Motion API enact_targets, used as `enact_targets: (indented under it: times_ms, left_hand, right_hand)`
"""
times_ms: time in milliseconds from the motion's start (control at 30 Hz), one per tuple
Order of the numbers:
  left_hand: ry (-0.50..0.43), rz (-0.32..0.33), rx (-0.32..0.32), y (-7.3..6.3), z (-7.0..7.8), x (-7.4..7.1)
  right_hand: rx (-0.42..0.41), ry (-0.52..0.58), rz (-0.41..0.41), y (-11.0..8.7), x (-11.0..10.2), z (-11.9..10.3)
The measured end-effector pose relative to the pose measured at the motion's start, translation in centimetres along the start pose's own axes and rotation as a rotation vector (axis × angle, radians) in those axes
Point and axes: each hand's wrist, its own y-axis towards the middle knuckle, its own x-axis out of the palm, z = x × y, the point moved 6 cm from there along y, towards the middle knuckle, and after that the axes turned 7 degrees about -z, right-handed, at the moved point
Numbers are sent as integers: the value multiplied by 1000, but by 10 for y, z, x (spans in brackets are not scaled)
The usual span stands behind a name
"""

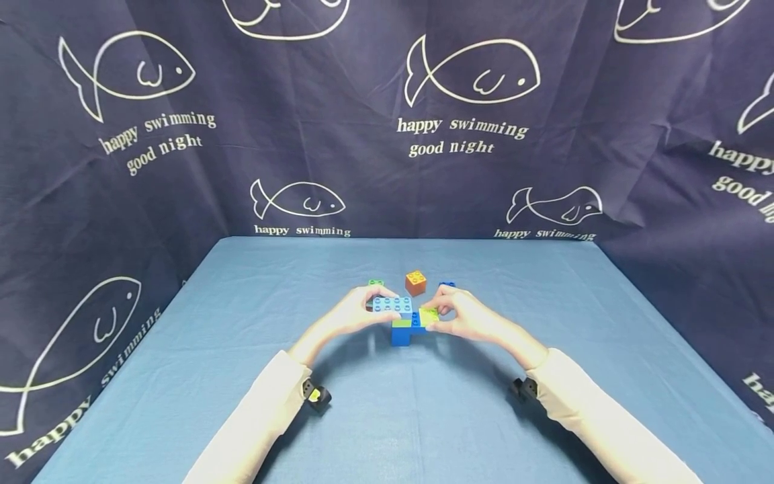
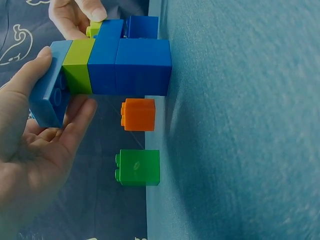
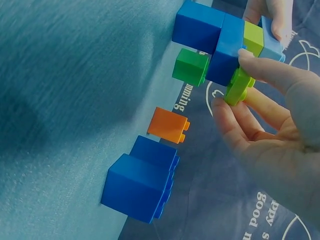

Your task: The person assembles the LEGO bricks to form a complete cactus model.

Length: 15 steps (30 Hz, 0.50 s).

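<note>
My left hand [image 1: 357,310] pinches a light blue eight-stud brick [image 1: 392,304] between thumb and fingers. That brick lies over a lime brick [image 2: 79,66] and overhangs it to the left; its hollow underside shows in the left wrist view. Beneath the lime brick is a longer blue brick [image 2: 105,60], which rests on another blue brick [image 2: 144,67] standing on the table. My right hand [image 1: 465,316] pinches a second lime brick [image 3: 237,87] at the right end of the longer blue brick. Whether either held brick is fully pressed down, I cannot tell.
Behind the stack, an orange brick [image 1: 415,284] stands on the blue tablecloth [image 1: 411,417]. A green brick [image 2: 140,167] is at the back left, and blue bricks [image 3: 135,185] are at the back right, partly hidden by my right hand in the head view. A fish-print curtain [image 1: 387,168] hangs behind.
</note>
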Motion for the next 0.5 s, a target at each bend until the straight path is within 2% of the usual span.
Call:
enact_targets:
  times_ms: [500]
  left_hand:
    - [-22, 7, 7, 0, -2, 1]
  right_hand:
    - [7, 17, 20, -1, 2, 4]
